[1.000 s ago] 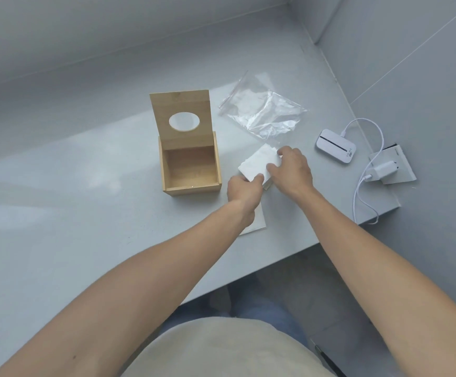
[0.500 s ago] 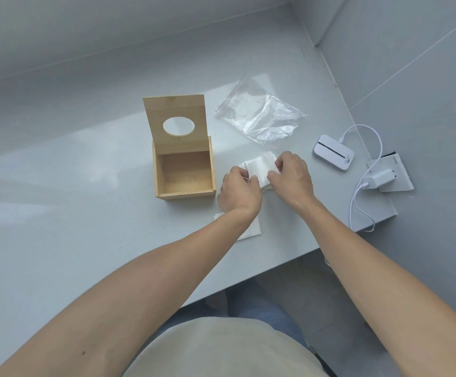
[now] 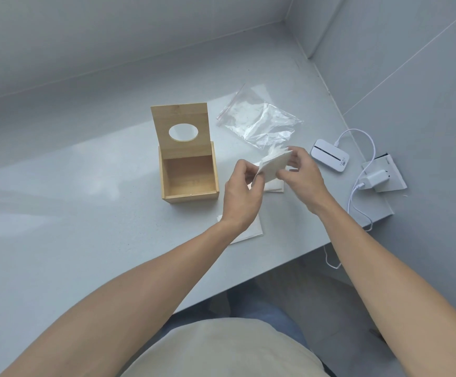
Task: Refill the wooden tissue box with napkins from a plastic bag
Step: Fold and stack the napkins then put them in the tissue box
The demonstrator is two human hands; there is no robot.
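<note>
The wooden tissue box (image 3: 190, 174) stands on the grey counter with its lid (image 3: 181, 129) raised upright, oval hole showing, and its inside bare. Right of it, a small stack of white napkins (image 3: 275, 165) is lifted off the counter. My left hand (image 3: 244, 195) pinches its left edge and my right hand (image 3: 301, 176) grips its right side. The clear plastic bag (image 3: 259, 122) lies flat and crumpled behind the hands. More white napkins lie on the counter: one (image 3: 248, 232) under my left wrist, another (image 3: 274, 185) beneath the lifted stack.
A white pocket device (image 3: 329, 155) with a cable (image 3: 357, 202) and a plugged charger (image 3: 376, 179) on a wall socket plate sit at the right. The counter's front edge (image 3: 289, 263) runs diagonally below my forearms. Walls close in behind and on the right.
Both hands have raised the napkin stack from the counter surface into the air, tilting it. The box and bag have not moved.
</note>
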